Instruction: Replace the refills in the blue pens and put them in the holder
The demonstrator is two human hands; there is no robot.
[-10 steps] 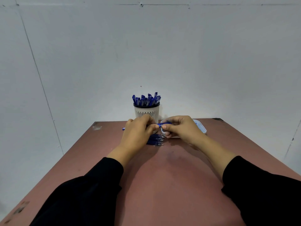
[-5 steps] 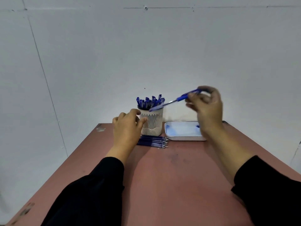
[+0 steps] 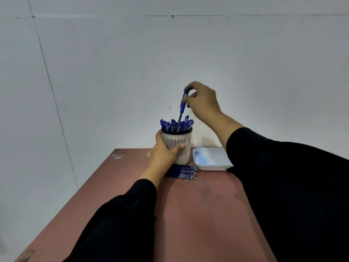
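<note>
A white slotted holder [image 3: 182,142] stands at the far edge of the table, packed with several blue pens [image 3: 176,126]. My left hand [image 3: 163,151] grips the holder's left side, thumb across its front. My right hand [image 3: 201,100] hovers above the holder and pinches the top of one blue pen [image 3: 182,106], which hangs nearly upright with its tip down among the pens in the holder. A row of several blue refills [image 3: 184,172] lies on the table just in front of the holder.
A shallow white tray [image 3: 211,159] sits right of the holder, partly behind my right sleeve. The reddish-brown table [image 3: 198,214] ends at a grey wall directly behind the holder. Its left edge runs diagonally toward me.
My right hand swung the pen from slanted to nearly upright over the holder, tip now among the pens. My left hand moved from beside the holder to gripping it.
</note>
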